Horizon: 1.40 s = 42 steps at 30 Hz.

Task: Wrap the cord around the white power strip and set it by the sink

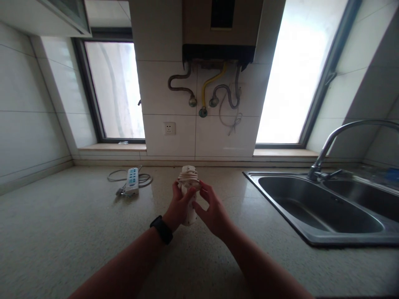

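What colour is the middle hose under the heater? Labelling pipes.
Yellow hose, seen clearest in the head view.

White power strip (188, 195), held upright above the speckled countertop, its pale cord (188, 177) wound in several loops around the upper end, lower part hidden behind the fingers, possibly a plug at the top
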Tool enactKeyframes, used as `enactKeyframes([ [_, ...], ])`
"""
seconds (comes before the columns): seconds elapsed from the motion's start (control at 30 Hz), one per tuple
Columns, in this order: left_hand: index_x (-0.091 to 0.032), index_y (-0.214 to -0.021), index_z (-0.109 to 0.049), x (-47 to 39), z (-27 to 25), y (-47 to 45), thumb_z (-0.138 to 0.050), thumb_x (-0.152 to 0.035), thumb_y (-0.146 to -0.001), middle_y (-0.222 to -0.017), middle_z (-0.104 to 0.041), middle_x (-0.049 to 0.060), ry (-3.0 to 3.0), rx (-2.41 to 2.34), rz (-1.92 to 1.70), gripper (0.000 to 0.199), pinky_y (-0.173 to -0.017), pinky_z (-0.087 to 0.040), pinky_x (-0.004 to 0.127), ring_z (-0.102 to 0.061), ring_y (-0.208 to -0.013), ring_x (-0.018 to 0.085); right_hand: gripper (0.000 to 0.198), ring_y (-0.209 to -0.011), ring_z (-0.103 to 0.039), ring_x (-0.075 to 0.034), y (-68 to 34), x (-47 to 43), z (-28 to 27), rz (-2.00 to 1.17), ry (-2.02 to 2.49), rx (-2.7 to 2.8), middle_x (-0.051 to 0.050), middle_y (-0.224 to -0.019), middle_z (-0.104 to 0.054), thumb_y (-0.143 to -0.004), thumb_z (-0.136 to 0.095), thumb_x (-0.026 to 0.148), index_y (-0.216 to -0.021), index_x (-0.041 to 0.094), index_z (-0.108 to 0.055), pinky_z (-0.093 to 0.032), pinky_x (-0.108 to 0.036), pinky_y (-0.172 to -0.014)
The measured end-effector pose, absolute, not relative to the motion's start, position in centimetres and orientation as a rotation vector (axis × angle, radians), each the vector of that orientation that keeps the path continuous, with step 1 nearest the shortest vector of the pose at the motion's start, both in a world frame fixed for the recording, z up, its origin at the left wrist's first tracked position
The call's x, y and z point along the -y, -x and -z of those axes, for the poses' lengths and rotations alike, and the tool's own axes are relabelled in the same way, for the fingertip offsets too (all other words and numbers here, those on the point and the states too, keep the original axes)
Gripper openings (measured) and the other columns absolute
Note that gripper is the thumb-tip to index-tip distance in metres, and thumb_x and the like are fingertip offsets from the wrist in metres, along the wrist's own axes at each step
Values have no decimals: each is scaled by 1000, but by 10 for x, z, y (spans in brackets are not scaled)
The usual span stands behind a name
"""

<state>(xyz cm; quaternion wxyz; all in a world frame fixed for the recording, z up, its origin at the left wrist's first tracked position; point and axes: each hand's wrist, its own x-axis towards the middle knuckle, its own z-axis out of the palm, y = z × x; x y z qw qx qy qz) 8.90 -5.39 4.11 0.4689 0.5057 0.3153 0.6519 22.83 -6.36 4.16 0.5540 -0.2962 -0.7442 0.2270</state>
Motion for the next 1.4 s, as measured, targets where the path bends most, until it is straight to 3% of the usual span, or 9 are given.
enactKeyframes([
  [0.27, -29, -124, -36, 58, -49, -90, -74, -35, -80, -123, -57, 6, -1274, -775, -1731, 58, -93, -42, 33, -58, -110, 20, 64, -128, -52, -22, -228, 61, -44, -636, 589, 1770, -9, -138, -54, -84, -65, 21, -141, 28, -37, -41, -44, -110],
  [0.5, -28, -129, -36, 66, -48, -96, -65, -43, -87, -119, -59, 6, -1128, -663, -1527, 53, -80, -51, 34, -63, -94, 20, 49, -116, -58, -21, -235, 55, -50, -491, 709, 1735, -8, -128, -58, -88, -62, 23, -134, 29, -46, -49, -43, -101],
  [0.63, -25, -130, -38, 62, -42, -102, -55, -42, -90, -105, -63, 5, -949, -533, -1487, 46, -70, -53, 33, -64, -79, 19, 50, -114, -58, -23, -236, 52, -46, -444, 766, 1710, -10, -127, -57, -86, -63, 24, -132, 27, -44, -49, -45, -97],
  [0.8, -31, -139, -31, 59, -41, -104, -60, -22, -86, -119, -62, 5, -888, -450, -1522, 61, -84, -53, 37, -65, -99, 22, 68, -107, -59, -25, -234, 52, -35, -632, 953, 1660, -14, -138, -46, -83, -66, 38, -140, 27, -31, -55, -43, -83],
  [0.93, -36, -141, -28, 59, -41, -104, -67, -23, -86, -135, -55, 6, -916, -509, -1532, 69, -91, -53, 43, -60, -113, 24, 87, -87, -63, -20, -232, 55, -32, -758, 1019, 1695, -14, -136, -46, -75, -75, 38, -144, 28, -23, -56, -42, -79],
  [1.23, -32, -145, -30, 48, -28, -101, -70, -27, -86, -137, -55, 8, -1049, -528, -1557, 72, -109, -38, 44, -52, -127, 24, 87, -84, -65, -18, -238, 55, -37, -686, 997, 1688, -13, -144, -38, -72, -76, 38, -143, 32, -26, -58, -37, -71],
  [1.4, -31, -145, -31, 51, -30, -99, -69, -30, -86, -137, -55, 9, -1097, -568, -1539, 71, -109, -37, 42, -51, -127, 24, 87, -82, -65, -17, -240, 55, -36, -673, 1011, 1665, -12, -140, -42, -68, -80, 38, -139, 30, -31, -58, -37, -70],
])
